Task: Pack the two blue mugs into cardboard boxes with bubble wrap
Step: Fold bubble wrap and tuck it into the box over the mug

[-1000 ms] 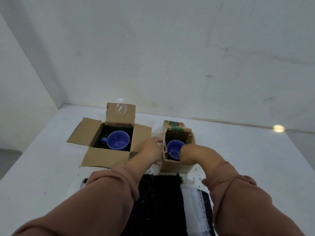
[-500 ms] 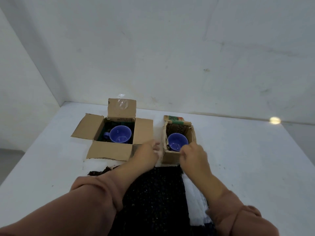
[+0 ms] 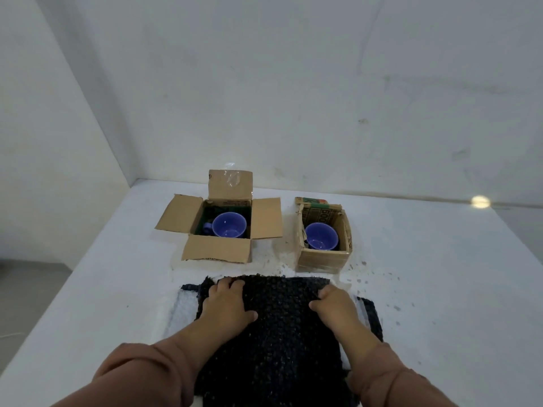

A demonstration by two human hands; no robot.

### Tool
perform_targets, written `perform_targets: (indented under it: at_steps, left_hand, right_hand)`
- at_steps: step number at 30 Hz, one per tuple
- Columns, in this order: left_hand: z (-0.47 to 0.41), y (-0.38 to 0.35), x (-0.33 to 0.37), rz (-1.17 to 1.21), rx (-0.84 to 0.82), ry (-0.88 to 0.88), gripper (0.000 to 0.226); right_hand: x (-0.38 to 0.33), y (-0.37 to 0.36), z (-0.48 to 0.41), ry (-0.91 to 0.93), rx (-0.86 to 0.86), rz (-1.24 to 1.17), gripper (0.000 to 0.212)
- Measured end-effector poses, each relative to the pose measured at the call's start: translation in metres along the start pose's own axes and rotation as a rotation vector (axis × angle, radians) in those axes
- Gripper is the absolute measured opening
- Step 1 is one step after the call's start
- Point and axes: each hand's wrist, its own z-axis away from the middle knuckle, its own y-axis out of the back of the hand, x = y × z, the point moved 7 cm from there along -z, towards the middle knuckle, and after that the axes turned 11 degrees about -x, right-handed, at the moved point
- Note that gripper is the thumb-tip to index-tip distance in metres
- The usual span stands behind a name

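Two blue mugs stand upright in open cardboard boxes at the back of the table. One blue mug (image 3: pixel 229 225) sits in the wide box (image 3: pixel 216 248), whose flaps are spread, on dark padding. The other blue mug (image 3: pixel 321 236) is in the narrow box (image 3: pixel 322 260) to the right. In front of both lies a sheet of black bubble wrap (image 3: pixel 282 327). My left hand (image 3: pixel 227 304) grips its far left corner, fingers curled over the edge. My right hand (image 3: pixel 335 304) grips its far right corner.
White bubble wrap (image 3: pixel 183 309) and another dark sheet (image 3: pixel 371 314) lie under the black one, showing at the sides. Small dark flecks are scattered over the white table (image 3: pixel 426 289) near the narrow box. A wall rises just behind the boxes.
Both hands have pulled back from the narrow box, where the right hand was inside beside the mug. They now hold the far edge of the black bubble wrap.
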Motion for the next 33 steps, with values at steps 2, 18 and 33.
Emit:
perform_targets:
  at_steps: [2, 18, 33]
  left_hand:
    - [0.001, 0.002, -0.008, 0.015, 0.053, 0.055, 0.089]
    - [0.041, 0.028, 0.012, 0.907, -0.354, -0.343, 0.046]
    - [0.057, 0.13, 0.057, 0.93, -0.233, -0.449, 0.016]
  right_hand:
    - [0.001, 0.006, 0.006, 0.036, 0.046, -0.142, 0.025]
    - [-0.07, 0.058, 0.046, 0.434, -0.338, -0.73, 0.025]
    - [-0.068, 0.098, 0.047, 0.385, 0.189, -0.535, 0.053]
